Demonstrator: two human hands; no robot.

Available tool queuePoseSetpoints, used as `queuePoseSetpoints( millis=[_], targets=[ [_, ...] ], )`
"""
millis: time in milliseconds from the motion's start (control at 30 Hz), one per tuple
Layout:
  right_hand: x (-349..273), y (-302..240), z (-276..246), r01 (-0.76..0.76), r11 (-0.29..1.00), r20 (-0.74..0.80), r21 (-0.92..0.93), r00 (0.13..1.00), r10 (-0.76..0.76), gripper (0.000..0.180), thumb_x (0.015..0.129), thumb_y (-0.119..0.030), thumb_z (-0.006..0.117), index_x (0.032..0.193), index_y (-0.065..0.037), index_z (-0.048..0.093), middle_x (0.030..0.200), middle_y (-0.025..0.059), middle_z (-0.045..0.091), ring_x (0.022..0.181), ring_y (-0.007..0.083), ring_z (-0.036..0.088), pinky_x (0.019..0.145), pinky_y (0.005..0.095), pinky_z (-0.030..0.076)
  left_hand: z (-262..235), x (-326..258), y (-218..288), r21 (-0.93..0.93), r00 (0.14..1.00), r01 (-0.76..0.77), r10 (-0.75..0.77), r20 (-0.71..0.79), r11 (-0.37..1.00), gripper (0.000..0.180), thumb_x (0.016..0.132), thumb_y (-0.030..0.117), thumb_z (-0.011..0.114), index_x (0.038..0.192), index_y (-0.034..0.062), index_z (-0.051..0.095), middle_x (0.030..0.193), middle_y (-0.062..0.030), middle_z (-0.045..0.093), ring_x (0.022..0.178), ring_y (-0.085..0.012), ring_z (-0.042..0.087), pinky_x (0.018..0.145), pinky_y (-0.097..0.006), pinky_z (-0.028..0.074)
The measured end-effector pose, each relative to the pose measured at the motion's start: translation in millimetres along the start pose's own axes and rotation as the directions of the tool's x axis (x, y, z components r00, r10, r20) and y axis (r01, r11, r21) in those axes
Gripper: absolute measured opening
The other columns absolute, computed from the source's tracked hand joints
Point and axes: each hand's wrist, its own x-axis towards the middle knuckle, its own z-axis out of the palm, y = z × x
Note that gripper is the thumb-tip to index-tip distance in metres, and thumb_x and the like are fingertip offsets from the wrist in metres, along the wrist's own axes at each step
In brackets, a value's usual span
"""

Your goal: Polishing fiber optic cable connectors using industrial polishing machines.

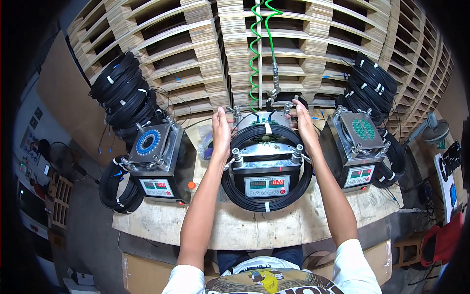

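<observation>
In the middle stands a polishing machine with a metal top, corner clamp posts and a lit display panel. A coil of black cable, tied with white bands, hangs looped around its front and crosses its top. My left hand is beside the machine's far left clamp post, fingers stretched out and palm turned inward. My right hand is at the far right post, its fingers also extended. Part of each hand's inner side is hidden. Green connector holders show on the top plate behind the coil's upper edge.
Similar machines stand left and right, one with a blue connector ring, one with green connectors. Stacked black cable coils are behind them. A green air hose with a metal nozzle hangs above the middle. Wooden pallets rise behind.
</observation>
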Motion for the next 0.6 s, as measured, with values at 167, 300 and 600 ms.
queuePoseSetpoints(
  millis=[167, 300, 600],
  targets=[
    [2.2, 6.6, -2.2, -0.07, 0.993, -0.054, 0.092, 0.996, 0.075, 0.059, 0.107, -0.053, 0.034, 0.145, -0.01, 0.048, 0.094, 0.0052, 0.058, 0.075, 0.0112, 0.056, 0.064, 0.0245, 0.046, 2.1, 1.5, 1.1, 0.044, 0.99, -0.077, 0.071, 0.123, 0.996, 0.058, 0.105, 0.057, 0.039, 0.134, 0.0085, 0.053, 0.098, -0.0065, 0.065, 0.088, -0.0135, 0.058, 0.077, -0.029, 0.047],
    [3.8, 11.2, -3.6, -0.068, 0.995, -0.081, 0.072, 0.994, 0.074, 0.058, 0.107, -0.053, 0.034, 0.146, -0.012, 0.048, 0.089, 0.0045, 0.057, 0.072, 0.0104, 0.054, 0.069, 0.0242, 0.047, 2.4, 1.7, 1.8, 0.129, 0.981, -0.112, 0.089, 0.173, 0.985, 0.056, 0.105, 0.056, 0.04, 0.131, 0.0091, 0.056, 0.096, -0.0049, 0.066, 0.089, -0.0121, 0.058, 0.077, -0.027, 0.045],
    [-2.0, -4.0, -1.4, -0.046, 0.999, 0.017, 0.013, 0.999, 0.046, 0.057, 0.107, -0.052, 0.035, 0.146, -0.013, 0.048, 0.091, 0.0046, 0.06, 0.081, 0.0103, 0.052, 0.072, 0.0252, 0.045, -3.1, 6.7, -6.9, -0.029, 0.998, -0.03, 0.032, 0.05, 0.999, 0.059, 0.105, 0.059, 0.037, 0.131, 0.0091, 0.056, 0.098, -0.0077, 0.059, 0.09, -0.0172, 0.06, 0.078, -0.031, 0.049]
  ],
)
